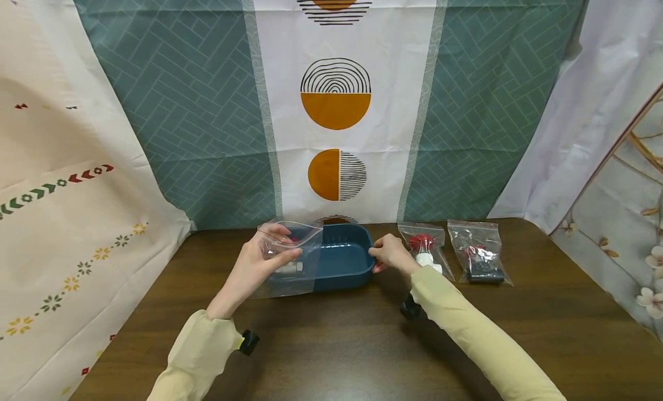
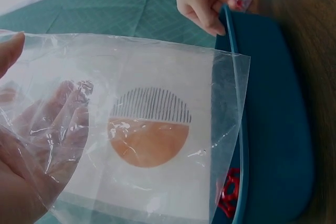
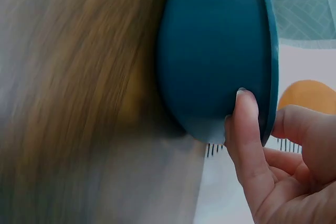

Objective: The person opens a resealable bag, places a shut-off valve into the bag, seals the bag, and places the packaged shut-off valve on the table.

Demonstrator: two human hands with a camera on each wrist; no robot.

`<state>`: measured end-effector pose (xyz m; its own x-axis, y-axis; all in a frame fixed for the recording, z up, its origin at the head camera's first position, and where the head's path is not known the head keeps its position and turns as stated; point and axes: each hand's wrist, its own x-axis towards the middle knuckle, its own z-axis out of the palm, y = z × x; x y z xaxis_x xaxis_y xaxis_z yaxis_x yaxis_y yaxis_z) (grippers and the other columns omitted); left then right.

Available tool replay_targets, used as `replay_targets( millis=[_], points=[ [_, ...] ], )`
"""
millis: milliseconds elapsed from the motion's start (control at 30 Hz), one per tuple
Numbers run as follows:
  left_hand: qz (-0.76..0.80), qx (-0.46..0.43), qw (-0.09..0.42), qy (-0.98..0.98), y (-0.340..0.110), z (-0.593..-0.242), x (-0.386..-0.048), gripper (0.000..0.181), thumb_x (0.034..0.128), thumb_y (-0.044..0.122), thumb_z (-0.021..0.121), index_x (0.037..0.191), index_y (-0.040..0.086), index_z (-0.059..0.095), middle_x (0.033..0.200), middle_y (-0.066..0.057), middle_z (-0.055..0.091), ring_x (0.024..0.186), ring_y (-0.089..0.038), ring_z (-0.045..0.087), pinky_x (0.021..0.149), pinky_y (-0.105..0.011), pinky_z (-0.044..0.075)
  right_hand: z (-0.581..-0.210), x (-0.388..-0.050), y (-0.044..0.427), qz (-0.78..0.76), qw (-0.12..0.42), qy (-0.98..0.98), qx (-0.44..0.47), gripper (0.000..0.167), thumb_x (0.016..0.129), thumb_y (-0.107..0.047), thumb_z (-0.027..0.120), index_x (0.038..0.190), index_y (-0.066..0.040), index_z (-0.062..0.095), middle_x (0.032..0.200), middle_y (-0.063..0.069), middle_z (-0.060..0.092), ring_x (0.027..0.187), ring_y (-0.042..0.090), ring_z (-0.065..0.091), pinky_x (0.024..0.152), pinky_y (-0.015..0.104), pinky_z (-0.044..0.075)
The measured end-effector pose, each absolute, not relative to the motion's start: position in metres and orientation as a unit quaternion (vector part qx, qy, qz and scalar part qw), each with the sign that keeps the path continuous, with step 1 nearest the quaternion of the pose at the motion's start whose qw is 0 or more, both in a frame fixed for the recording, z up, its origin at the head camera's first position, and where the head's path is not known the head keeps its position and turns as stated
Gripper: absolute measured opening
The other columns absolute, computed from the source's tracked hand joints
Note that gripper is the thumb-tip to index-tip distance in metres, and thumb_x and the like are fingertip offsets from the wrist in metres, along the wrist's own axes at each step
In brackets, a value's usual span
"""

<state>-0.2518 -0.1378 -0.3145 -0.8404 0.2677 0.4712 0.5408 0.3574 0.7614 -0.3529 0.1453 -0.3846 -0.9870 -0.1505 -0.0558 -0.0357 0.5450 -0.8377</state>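
My left hand (image 1: 257,257) grips a seemingly empty bag (image 1: 308,280) at the tub's (image 1: 346,258) left part; my right hand (image 1: 392,252) pinches its right edge. Right of the tub, two bags (image 1: 484,263) look filled; inside, a red wheel (image 2: 231,195) seems unbagged.

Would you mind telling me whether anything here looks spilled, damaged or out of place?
Nothing stands out: the blue basin sits upright on the table, held by the right hand, while the left hand holds a clear bag. Two filled bags lie side by side, and I see no spill or damage.
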Motion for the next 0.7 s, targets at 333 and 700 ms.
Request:
replay_targets(
  millis=[333, 700],
  points=[
    [-0.513, -0.257, 0.128, -0.809, -0.129, -0.315, -0.254, 0.042, 0.0798, 0.022, 0.071, 0.112, 0.007, 0.048, 0.095, -0.004, 0.059, 0.079, -0.014, 0.062, 0.064, -0.035, 0.05, -0.38, -0.345, 0.171, -0.471, 0.059, 0.879, -0.053, 0.017, 0.086, 0.0, 0.051, 0.076, 0.009, 0.062, 0.055, 0.013, 0.054, 0.048, 0.019, 0.061, 0.05, 0.028, 0.051],
    [-0.512, -0.247, 0.121, -0.814, -0.126, -0.316, -0.252, 0.04, 0.0795, 0.023, 0.071, 0.11, 0.011, 0.049, 0.095, -0.004, 0.061, 0.081, -0.015, 0.061, 0.067, -0.035, 0.05, -0.376, -0.339, 0.199, -0.475, 0.084, 0.874, -0.053, 0.016, 0.085, 0.003, 0.047, 0.08, 0.015, 0.056, 0.051, 0.01, 0.049, 0.048, 0.019, 0.06, 0.051, 0.028, 0.051]
  ],
)
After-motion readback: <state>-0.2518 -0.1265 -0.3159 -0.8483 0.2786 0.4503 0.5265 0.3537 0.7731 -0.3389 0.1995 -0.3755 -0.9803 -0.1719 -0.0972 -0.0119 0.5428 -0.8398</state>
